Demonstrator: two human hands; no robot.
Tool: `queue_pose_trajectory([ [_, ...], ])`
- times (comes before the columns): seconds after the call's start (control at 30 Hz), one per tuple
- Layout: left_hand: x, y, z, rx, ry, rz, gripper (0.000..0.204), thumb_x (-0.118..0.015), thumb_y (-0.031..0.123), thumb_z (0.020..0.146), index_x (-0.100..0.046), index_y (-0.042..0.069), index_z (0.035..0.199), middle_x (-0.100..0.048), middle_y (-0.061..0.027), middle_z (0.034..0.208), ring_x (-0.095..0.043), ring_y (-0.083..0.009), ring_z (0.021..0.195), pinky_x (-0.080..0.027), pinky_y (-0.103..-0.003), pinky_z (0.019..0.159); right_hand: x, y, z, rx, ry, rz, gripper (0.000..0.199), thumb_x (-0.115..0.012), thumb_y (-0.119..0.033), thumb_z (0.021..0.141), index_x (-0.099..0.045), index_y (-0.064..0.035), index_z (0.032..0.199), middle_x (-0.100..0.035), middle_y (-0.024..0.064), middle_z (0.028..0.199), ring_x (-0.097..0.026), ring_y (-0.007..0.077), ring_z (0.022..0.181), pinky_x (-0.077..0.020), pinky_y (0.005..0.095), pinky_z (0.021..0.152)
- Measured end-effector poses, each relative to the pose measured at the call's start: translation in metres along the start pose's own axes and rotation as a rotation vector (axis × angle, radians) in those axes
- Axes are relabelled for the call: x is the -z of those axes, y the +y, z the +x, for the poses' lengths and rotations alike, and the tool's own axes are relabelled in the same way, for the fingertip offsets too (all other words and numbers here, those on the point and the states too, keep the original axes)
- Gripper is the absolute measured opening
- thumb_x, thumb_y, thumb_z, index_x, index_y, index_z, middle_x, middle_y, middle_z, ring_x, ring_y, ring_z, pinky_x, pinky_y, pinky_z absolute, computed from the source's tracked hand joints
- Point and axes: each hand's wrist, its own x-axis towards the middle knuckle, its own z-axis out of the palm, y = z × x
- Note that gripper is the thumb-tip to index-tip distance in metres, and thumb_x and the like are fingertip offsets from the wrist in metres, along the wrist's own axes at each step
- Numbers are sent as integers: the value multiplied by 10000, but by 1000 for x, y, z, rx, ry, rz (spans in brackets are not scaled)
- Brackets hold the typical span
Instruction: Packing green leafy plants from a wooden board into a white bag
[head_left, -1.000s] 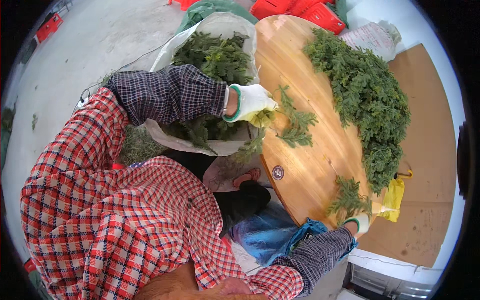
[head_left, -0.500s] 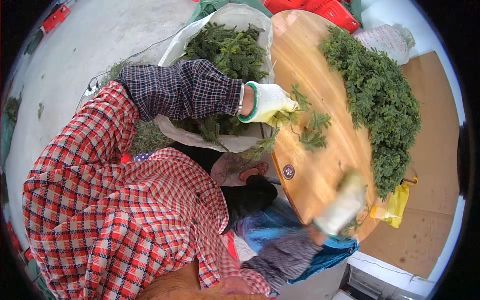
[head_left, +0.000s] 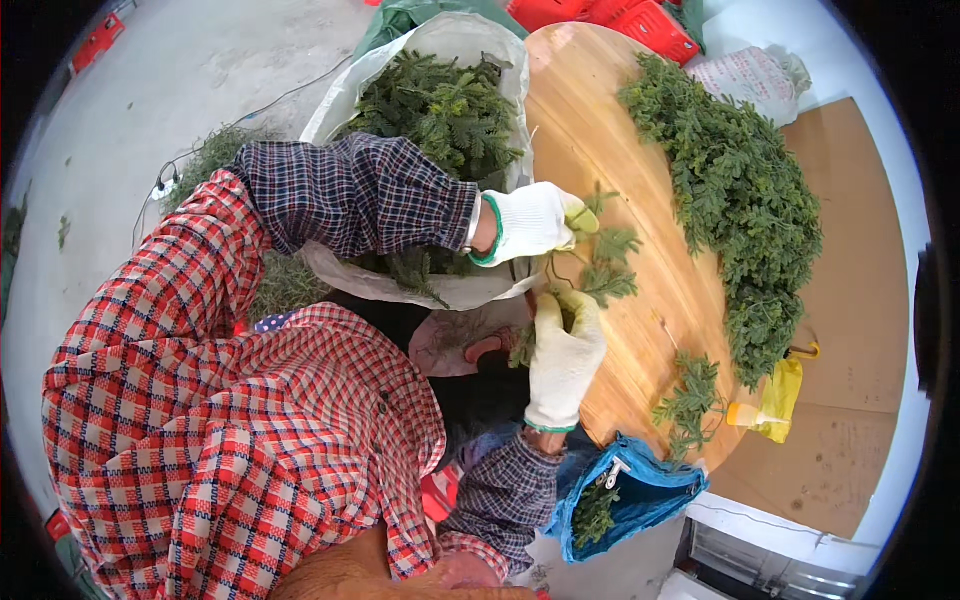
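Note:
My left hand [head_left: 530, 224], in a white glove with a green cuff and yellowish fingertips, is closed on a fir sprig [head_left: 610, 278] above the left edge of the round wooden table [head_left: 650, 330]. Just below it my gloved right hand [head_left: 566, 355] has its thumb and finger curled together at the sprig's stem end; what lies inside the grip is partly hidden. Under my left forearm stands a white sack [head_left: 513, 110] filled with fir branches [head_left: 445, 115]. Another loose sprig [head_left: 690, 400] lies near the table's lower edge.
A big heap of cut sprigs [head_left: 735, 200] covers the table's right side. A blue bag [head_left: 650, 500] with greenery hangs by the lower edge, near an orange-capped bottle [head_left: 745, 414] and a yellow bag [head_left: 786, 388]. Red crates [head_left: 655, 30] stand behind; a cord [head_left: 275, 108] crosses the floor.
My right hand has come from the table's lower right edge to the sprig below my left hand. The loose sprig and blue bag are now uncovered. The left hand keeps its hold.

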Motion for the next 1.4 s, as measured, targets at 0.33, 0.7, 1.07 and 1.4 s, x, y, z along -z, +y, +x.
queue_pose_trajectory([
  [0.33,4,-26,5,-640,-132,510,293,-518,90,772,-604,-10,1034,-614,-176,1012,-601,-311,923,-486,-352,786,30,14,34,596,196,-1000,515,-655,-180,698,-528,-75,1186,-571,146,925,-520,349,887,-412,460,770],
  [0.7,6,-10,4,-664,-309,819,236,-557,80,710,-631,-22,909,-640,-177,832,-626,-367,786,-512,-400,709,41,2,51,690,-100,-998,404,-671,-184,692,-615,-157,1091,-543,103,892,-510,320,887,-414,451,779],
  [1.07,-9,47,-25,-394,-315,520,619,-696,421,769,-524,51,1234,-629,-174,1098,-626,-296,990,-500,-366,827,54,-11,36,606,153,-954,200,-631,-204,726,-635,-98,895,-602,116,969,-521,333,929,-425,456,802],
  [1.4,2,50,-41,-1039,-451,1339,192,-587,305,785,-585,114,768,-535,-79,670,-583,-243,674,-475,-361,572,63,-7,-30,491,-58,-863,239,-597,-294,805,-589,-67,731,-568,127,716,-582,317,706,-465,439,605],
])
